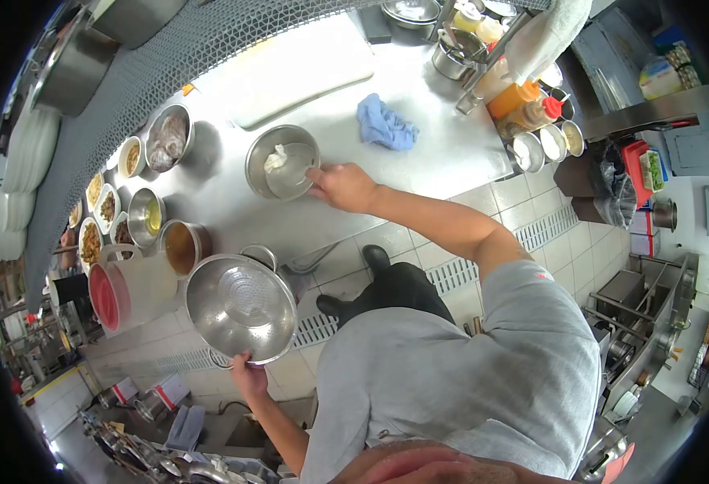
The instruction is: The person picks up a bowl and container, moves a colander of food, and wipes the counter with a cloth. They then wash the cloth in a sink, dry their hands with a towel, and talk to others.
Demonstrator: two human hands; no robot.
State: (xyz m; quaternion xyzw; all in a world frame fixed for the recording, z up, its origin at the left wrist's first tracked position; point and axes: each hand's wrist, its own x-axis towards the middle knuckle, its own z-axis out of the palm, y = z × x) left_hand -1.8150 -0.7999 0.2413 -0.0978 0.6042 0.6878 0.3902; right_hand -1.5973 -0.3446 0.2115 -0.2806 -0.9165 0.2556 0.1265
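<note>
My left hand [249, 375] is closed on the near loop handle of a steel colander [241, 310], held with its inside facing up beside the counter edge. Stretched over the steel counter [419, 173], my right hand [345, 187] pinches the rim of a round metal bowl [291, 179]. A small crumpled white piece [275, 159] lies inside that bowl. Beyond it sits a white cutting board [298, 73], and to its right lies a bunched blue cloth [386, 123].
On the left stand a container of brown liquid [183, 248], a plastic jug [148, 286], a bowl with a plastic-wrapped item [167, 141] and several small dishes. Sauce bottles [524, 105] crowd the right end. Tiled floor [451, 242] with a drain grate runs below.
</note>
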